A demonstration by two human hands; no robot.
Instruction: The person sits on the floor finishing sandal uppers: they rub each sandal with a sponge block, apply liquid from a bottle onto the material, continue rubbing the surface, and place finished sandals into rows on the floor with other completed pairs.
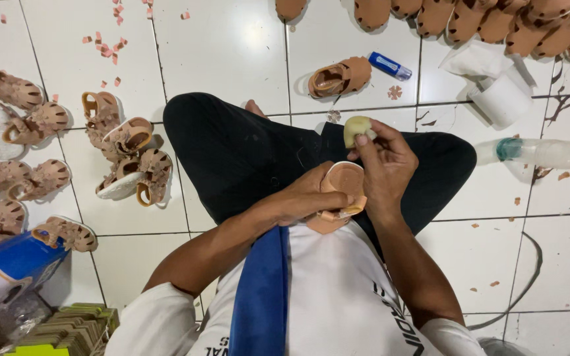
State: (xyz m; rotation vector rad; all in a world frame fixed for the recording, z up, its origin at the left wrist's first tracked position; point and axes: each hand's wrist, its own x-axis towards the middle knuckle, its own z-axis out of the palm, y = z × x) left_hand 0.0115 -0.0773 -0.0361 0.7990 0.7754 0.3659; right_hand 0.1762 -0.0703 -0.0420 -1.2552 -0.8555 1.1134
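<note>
My left hand (308, 198) grips a small tan sandal (344, 181) held sole-up over my lap. Just above the sandal's toe end, my right hand (387, 165) pinches a pale yellow sponge-like piece (356, 126) between thumb and fingers. Both hands are close together above my crossed legs in black trousers (245, 151).
One tan sandal (339, 76) and a blue tube (390, 66) lie on the white tiled floor ahead. Several sandals are piled at left (126, 155) and along the top right (509, 20). A clear bottle (539, 153) and white paper roll (501, 99) sit at right; a blue box (18, 260) lower left.
</note>
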